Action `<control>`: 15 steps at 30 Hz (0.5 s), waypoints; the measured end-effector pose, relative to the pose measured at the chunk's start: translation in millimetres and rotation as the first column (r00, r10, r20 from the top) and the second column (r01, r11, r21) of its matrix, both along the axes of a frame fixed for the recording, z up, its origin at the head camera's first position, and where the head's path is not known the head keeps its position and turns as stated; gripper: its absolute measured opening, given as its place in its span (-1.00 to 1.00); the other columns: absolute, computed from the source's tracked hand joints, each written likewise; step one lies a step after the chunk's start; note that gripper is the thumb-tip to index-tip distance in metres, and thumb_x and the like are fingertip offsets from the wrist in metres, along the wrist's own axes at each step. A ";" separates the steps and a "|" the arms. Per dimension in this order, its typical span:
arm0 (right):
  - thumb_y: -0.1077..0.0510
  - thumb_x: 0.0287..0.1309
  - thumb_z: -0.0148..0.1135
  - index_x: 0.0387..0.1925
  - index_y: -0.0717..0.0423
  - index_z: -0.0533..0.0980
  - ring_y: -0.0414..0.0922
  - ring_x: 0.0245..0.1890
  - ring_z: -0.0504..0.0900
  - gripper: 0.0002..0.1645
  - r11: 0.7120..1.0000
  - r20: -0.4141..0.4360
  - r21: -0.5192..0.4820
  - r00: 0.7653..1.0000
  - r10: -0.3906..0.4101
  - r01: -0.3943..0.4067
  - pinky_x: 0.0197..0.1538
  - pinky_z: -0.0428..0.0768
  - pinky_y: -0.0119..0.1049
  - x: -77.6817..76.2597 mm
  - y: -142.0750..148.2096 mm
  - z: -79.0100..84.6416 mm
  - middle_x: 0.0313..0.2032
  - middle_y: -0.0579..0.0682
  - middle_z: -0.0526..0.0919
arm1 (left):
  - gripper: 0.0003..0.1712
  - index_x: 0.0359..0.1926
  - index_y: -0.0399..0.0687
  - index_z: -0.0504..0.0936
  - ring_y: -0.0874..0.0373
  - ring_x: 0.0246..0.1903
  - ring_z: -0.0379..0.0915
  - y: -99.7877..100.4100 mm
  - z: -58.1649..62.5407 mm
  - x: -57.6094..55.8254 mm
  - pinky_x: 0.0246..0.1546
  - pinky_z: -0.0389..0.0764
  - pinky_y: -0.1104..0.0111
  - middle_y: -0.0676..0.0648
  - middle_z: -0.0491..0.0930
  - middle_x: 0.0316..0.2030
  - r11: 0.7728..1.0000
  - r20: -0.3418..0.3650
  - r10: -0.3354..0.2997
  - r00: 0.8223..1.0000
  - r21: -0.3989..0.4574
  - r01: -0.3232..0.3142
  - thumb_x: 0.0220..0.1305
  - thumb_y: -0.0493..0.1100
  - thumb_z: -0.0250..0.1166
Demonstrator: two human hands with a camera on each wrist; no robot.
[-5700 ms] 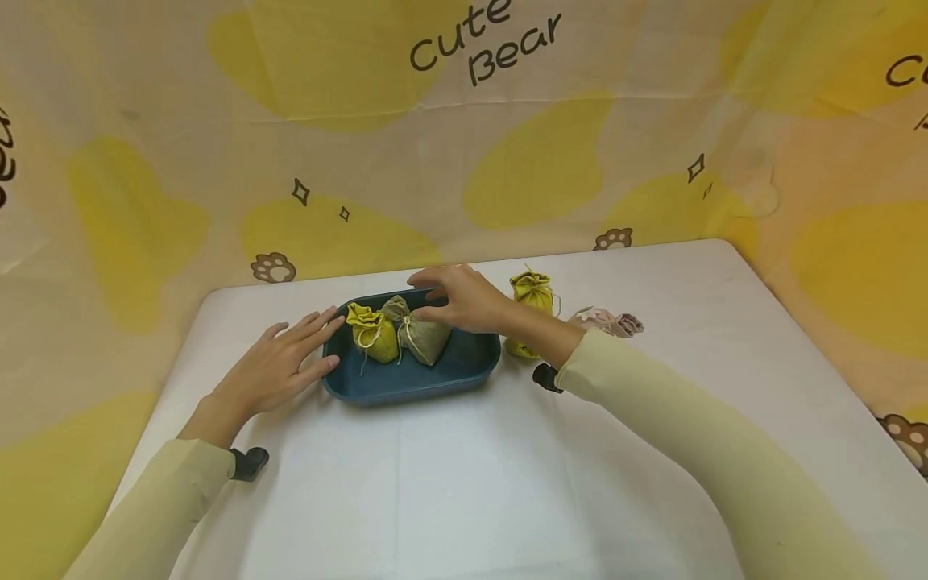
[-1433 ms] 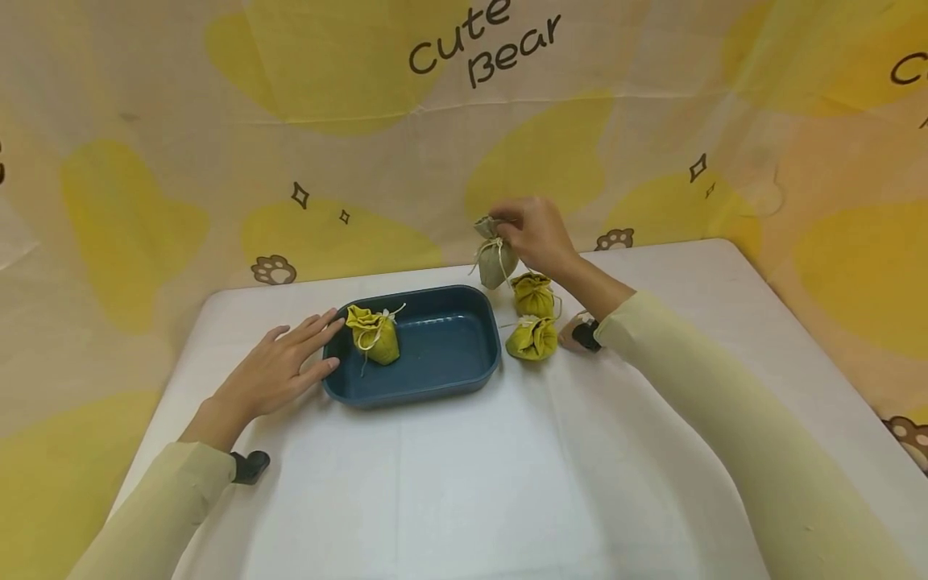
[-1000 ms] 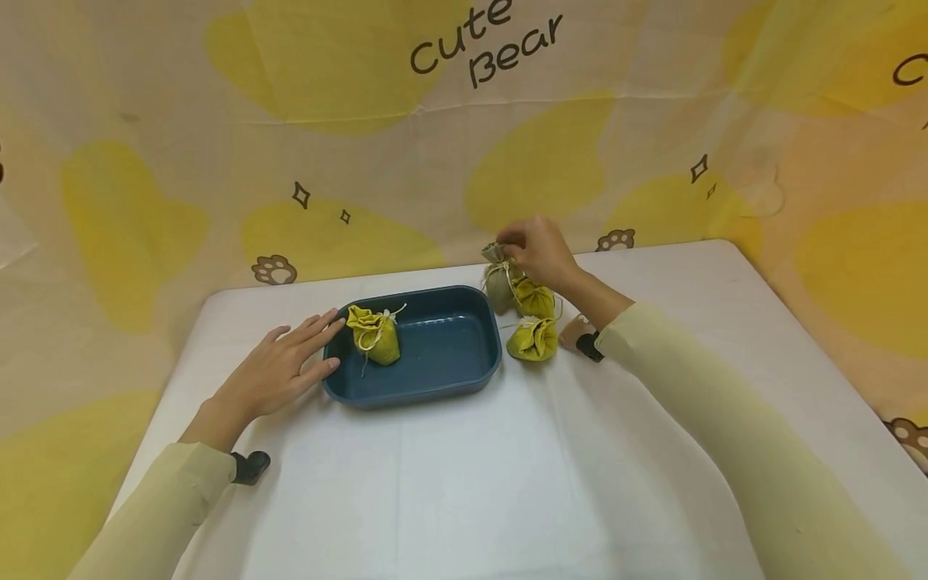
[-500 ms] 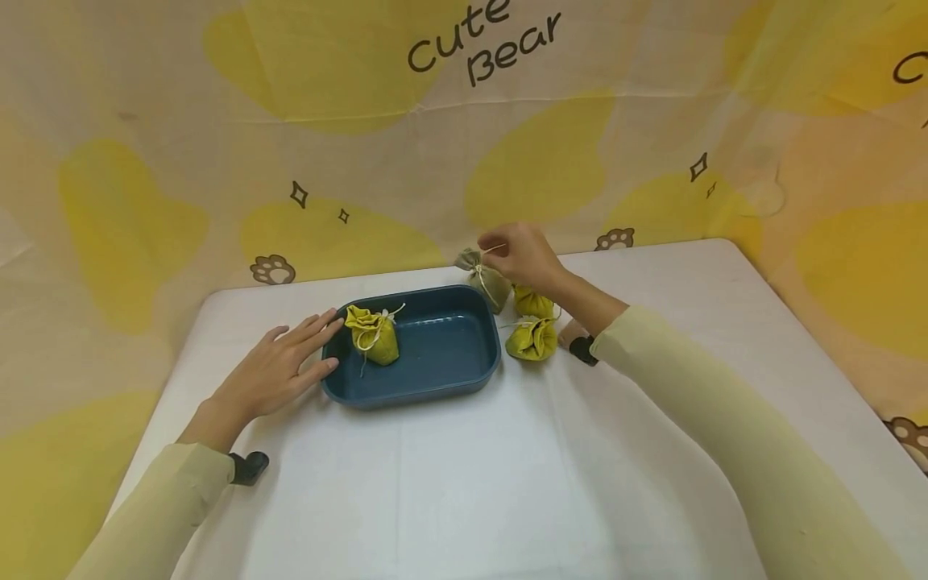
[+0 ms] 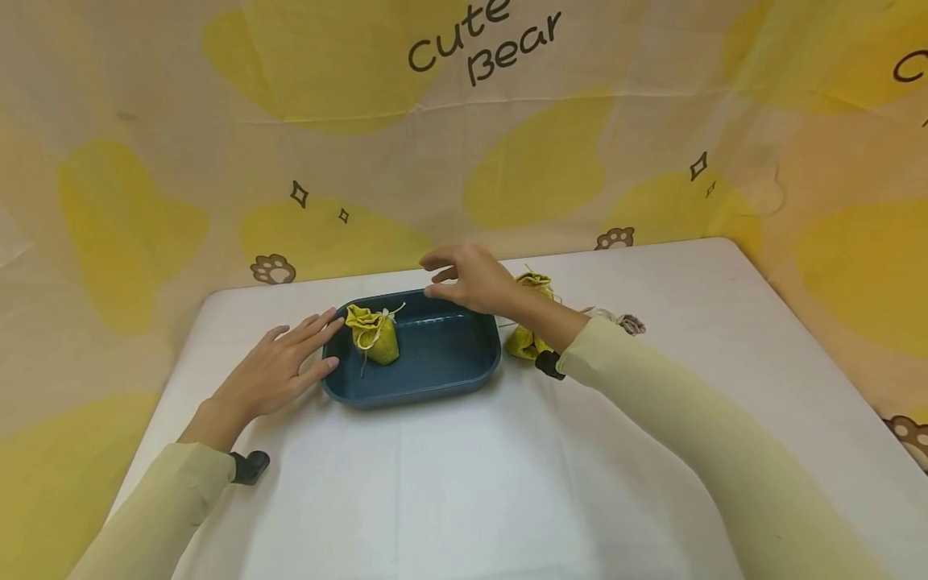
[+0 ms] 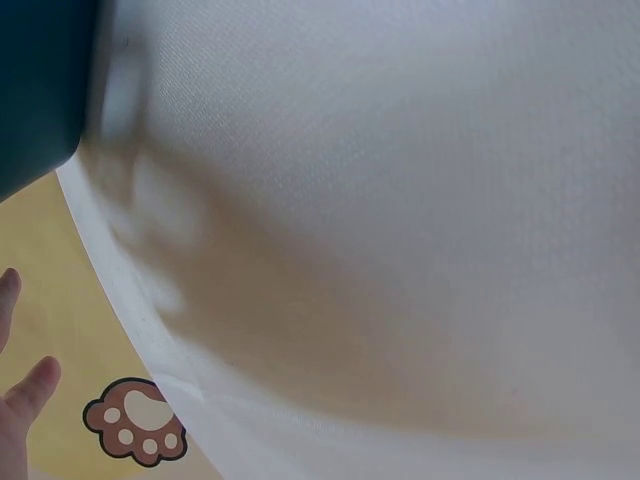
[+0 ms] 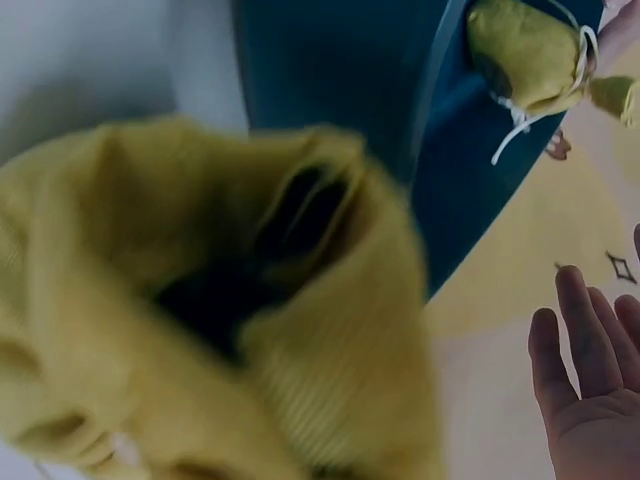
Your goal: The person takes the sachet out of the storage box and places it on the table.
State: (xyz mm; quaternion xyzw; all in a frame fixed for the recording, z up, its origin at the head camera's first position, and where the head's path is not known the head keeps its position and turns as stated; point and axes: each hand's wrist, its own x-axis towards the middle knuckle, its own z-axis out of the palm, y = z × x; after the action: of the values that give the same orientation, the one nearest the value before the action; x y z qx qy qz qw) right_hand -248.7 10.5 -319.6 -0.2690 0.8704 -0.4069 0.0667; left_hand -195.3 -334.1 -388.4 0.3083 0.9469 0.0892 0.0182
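Observation:
My left hand (image 5: 286,362) lies with straight fingers at the left end of a dark blue tray (image 5: 406,395); in the left wrist view only fingertips (image 6: 35,385) show. Inside the tray, at its left, sits a yellow drawstring pouch (image 5: 377,338). My right hand (image 5: 474,280) is over the tray's back right rim, thumb and fingers apart, holding nothing. Its spread fingers (image 7: 590,345) show in the right wrist view. A yellow pouch (image 7: 330,350) looms large there, its gathered mouth facing the camera. The grey-green pouch is hidden from view.
Right of the tray stand two yellow pouches, a back one (image 5: 535,280) and a front one (image 5: 522,344), partly behind my right forearm. A pale pinkish pouch (image 5: 616,319) lies farther right. Behind the white table (image 5: 464,483) hangs a printed cloth (image 5: 377,161).
The grey-green pouch was carried out of the tray and set down behind the yellow pouches at the right. My right hand has since let go and moved left over the tray; my left hand stays.

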 end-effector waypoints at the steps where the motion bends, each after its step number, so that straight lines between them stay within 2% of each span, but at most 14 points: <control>1: 0.21 0.22 0.39 0.24 0.26 0.49 -0.05 0.04 0.70 -0.43 1.000 0.006 0.003 1.000 0.009 -0.009 0.04 0.63 -0.36 1.1 -2.4 -0.3 0.18 0.16 0.60 | -0.24 0.55 -0.01 0.14 -0.22 0.45 0.07 0.1 -0.1 -0.1 0.35 0.09 -0.24 -0.12 0.09 0.53 1.000 0.000 -0.001 1.000 -0.001 0.001 0.49 0.21 0.01; 10: 0.20 0.20 0.41 0.29 0.23 0.45 0.00 0.10 0.66 -0.36 0.996 0.062 -0.019 0.994 0.089 -0.088 0.02 0.64 -0.36 8.9 -24.4 -5.6 0.25 0.15 0.54 | -0.24 0.55 0.00 0.12 -0.22 0.46 0.05 0.8 0.8 -0.5 0.35 0.09 -0.24 -0.11 0.06 0.53 1.000 0.012 0.000 1.000 -0.012 0.000 0.50 0.21 -0.01; 15: 0.21 0.19 0.41 0.30 0.23 0.44 0.05 0.11 0.65 -0.34 0.989 0.044 -0.021 0.988 0.146 -0.145 0.06 0.61 -0.38 13.4 -39.5 -9.2 0.27 0.16 0.52 | -0.25 0.55 -0.01 0.12 -0.23 0.46 0.05 1.4 2.9 0.4 0.34 0.10 -0.24 -0.11 0.05 0.54 1.000 0.018 -0.003 1.000 -0.016 0.003 0.51 0.21 -0.02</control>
State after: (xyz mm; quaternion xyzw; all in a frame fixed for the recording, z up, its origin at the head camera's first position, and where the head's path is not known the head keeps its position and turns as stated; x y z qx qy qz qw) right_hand -235.3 -29.0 -328.8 -0.3232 0.8430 -0.4146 0.1136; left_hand -194.9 -332.8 -385.5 0.3087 0.9470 0.0843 0.0293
